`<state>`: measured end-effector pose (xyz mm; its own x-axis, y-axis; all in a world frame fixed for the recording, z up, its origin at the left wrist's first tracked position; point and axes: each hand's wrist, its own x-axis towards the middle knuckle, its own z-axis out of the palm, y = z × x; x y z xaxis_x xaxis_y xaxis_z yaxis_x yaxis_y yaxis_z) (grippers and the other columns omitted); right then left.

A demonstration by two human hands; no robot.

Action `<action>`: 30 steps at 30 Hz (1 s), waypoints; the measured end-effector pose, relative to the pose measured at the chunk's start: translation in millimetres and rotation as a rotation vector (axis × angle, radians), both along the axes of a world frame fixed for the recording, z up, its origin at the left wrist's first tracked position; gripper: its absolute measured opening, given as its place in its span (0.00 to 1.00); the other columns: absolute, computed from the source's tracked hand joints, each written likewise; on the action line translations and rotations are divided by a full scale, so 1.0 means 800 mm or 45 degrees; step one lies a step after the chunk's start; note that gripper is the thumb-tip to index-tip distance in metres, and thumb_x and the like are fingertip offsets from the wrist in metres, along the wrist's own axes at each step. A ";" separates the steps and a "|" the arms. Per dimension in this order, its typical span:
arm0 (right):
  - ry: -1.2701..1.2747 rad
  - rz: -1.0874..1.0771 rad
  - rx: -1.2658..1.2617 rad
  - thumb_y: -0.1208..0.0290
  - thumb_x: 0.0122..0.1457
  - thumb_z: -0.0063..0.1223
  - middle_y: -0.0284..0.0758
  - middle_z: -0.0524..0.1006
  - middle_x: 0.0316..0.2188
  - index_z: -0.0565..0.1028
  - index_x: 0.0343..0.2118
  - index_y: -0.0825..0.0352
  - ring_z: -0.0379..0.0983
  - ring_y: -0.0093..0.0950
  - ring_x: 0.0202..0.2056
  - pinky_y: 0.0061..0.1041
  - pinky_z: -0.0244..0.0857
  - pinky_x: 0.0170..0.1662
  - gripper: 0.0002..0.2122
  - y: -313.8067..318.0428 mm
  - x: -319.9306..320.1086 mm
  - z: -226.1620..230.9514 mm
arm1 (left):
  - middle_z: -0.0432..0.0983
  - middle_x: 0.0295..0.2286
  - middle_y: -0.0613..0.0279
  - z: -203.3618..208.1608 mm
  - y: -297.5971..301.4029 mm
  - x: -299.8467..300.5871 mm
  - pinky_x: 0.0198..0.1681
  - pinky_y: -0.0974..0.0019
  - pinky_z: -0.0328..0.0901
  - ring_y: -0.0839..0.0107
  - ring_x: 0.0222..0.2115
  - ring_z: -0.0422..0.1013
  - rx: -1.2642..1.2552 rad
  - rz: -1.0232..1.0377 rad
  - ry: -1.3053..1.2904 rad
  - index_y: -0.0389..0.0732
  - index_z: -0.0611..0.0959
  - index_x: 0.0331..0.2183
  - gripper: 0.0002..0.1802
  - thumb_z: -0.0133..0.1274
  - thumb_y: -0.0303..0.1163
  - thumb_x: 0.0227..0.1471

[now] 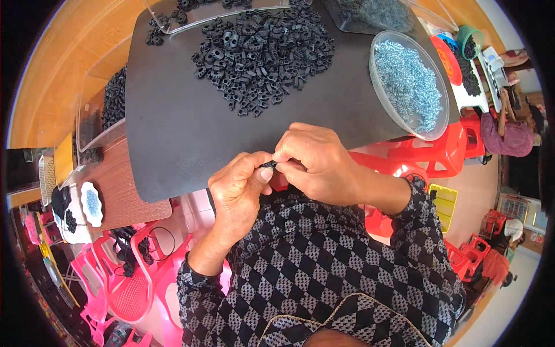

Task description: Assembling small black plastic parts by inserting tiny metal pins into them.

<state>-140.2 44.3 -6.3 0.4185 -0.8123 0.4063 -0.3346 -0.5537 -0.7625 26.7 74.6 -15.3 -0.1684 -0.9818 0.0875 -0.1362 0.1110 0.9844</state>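
Just past the near edge of the dark table [173, 133], my two hands meet in front of my body. A small black plastic piece [268, 165], which looks like a cord lock part, is pinched between the thumb and fingers of my left hand [234, 194]. My right hand [321, 165] is closed at the same piece, its thumb and forefinger pressed together; the fingertips hide most of it. Farther back lies a heap of similar black plastic parts [266, 52]. On the right stands a round clear tub [377, 87] full of small silvery-blue springs [409, 84].
Clear bins hold more black parts [114, 98] at the left. A white dish [91, 204] sits on a brown side table [124, 185]. Pink chairs [130, 292] are lower left, red stools [430, 153] right. Another person [509, 136] sits at the far right.
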 end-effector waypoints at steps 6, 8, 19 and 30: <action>0.014 -0.013 -0.052 0.79 0.47 0.51 0.39 0.69 0.19 0.66 0.23 0.67 0.66 0.40 0.24 0.37 0.60 0.27 0.05 0.001 -0.001 0.004 | 0.75 0.24 0.62 0.004 -0.002 0.002 0.20 0.79 0.64 0.80 0.18 0.67 0.148 0.001 0.120 0.31 0.80 0.34 0.08 0.54 0.21 0.49; 0.072 -0.005 -0.039 0.78 0.47 0.51 0.38 0.70 0.21 0.68 0.27 0.68 0.67 0.39 0.25 0.36 0.61 0.29 0.05 0.002 -0.003 0.007 | 0.75 0.24 0.62 0.005 -0.002 0.002 0.20 0.78 0.63 0.80 0.18 0.67 0.182 0.008 0.142 0.31 0.80 0.35 0.08 0.54 0.23 0.49; 0.282 -0.129 -0.260 0.72 0.43 0.58 0.40 0.70 0.26 0.68 0.37 0.73 0.66 0.37 0.29 0.33 0.62 0.33 0.18 0.002 -0.002 0.016 | 0.76 0.23 0.58 0.006 -0.012 -0.011 0.24 0.75 0.65 0.77 0.19 0.69 0.367 0.120 0.615 0.28 0.77 0.34 0.11 0.54 0.27 0.51; 0.387 -0.137 -0.513 0.74 0.34 0.62 0.40 0.70 0.25 0.69 0.38 0.77 0.66 0.37 0.25 0.32 0.61 0.28 0.24 -0.007 -0.007 0.007 | 0.77 0.24 0.59 0.016 -0.022 -0.017 0.28 0.75 0.67 0.77 0.23 0.71 0.424 0.106 0.662 0.28 0.78 0.35 0.12 0.52 0.29 0.53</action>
<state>-145.8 38.4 -0.6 0.4888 -0.6615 0.5688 -0.5790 -0.7337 -0.3557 13.2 57.1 -2.2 -0.1078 -0.9786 -0.1756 0.3750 -0.2036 0.9044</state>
